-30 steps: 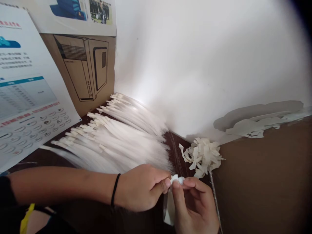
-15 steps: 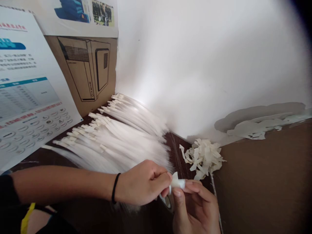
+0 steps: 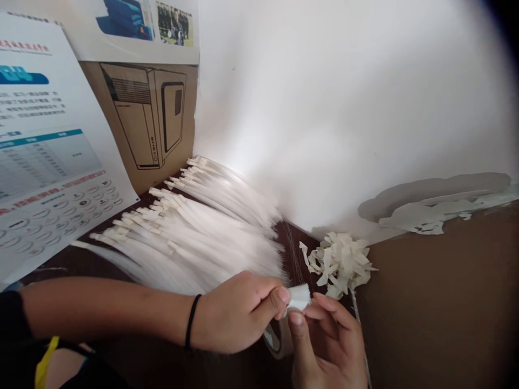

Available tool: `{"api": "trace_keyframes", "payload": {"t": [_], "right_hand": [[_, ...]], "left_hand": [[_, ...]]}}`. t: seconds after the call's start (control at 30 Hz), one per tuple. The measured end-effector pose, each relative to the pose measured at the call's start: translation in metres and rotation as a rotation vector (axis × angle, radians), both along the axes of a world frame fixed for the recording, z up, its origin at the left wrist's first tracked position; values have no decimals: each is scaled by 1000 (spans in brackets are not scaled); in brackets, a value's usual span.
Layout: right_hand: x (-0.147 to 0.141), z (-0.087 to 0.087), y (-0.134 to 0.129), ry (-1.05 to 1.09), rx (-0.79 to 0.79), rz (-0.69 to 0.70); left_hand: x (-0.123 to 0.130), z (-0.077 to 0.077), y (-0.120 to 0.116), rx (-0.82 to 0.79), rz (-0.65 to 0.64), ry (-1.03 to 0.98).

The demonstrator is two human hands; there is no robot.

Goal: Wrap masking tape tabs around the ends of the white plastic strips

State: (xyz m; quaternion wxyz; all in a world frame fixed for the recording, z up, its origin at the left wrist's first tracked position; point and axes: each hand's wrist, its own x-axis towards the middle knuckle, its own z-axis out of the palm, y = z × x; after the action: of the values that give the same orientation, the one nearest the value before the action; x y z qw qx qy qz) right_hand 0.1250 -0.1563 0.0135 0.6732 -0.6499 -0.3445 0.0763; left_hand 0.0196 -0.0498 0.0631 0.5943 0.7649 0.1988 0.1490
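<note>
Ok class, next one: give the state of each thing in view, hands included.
Left hand: closed on held bundle
Held bundle: white end exposed
Right hand: partly curled, beside held bundle's end
Roll: partly hidden
Fibre bundles: laid out, wrapped at one end
Pale strips: crumpled, heaped

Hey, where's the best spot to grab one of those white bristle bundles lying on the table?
Best gripped, I'd say, at its pale wrapped end, coming from the left: those ends poke out narrow along the pile's left side, while the bristles fan out loose rightward.
</note>
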Motion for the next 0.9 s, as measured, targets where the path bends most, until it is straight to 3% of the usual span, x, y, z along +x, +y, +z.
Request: {"api": "trace_keyframes", "payload": {"t": [0.13,0.2,0.33,0.4,0.53,0.63,0.77,0.9], "right_hand": [[24,7,-8,-53,-44,133],[46,12,-16,-80,-106,286],[84,16,-27,-17,-347,618],[91,13,-26,111,-436,674],[92,3,-19,370,-585,537],[100,-1,-16,362,-639,430],[112,-6,-20,319,-628,291],[107,-14,-19,347,-534,301]], "left_hand": [[1,1,3,-65,-2,53],[2,2,3,-146,-8,79],[3,2,2,-313,-21,112],[3,2,2,-339,-29,129],[3,4,3,-333,-69,103],[2,3,2,-324,-86,84],[1,-3,1,-363,-102,65],[4,-9,3,-425,-111,59]]}}
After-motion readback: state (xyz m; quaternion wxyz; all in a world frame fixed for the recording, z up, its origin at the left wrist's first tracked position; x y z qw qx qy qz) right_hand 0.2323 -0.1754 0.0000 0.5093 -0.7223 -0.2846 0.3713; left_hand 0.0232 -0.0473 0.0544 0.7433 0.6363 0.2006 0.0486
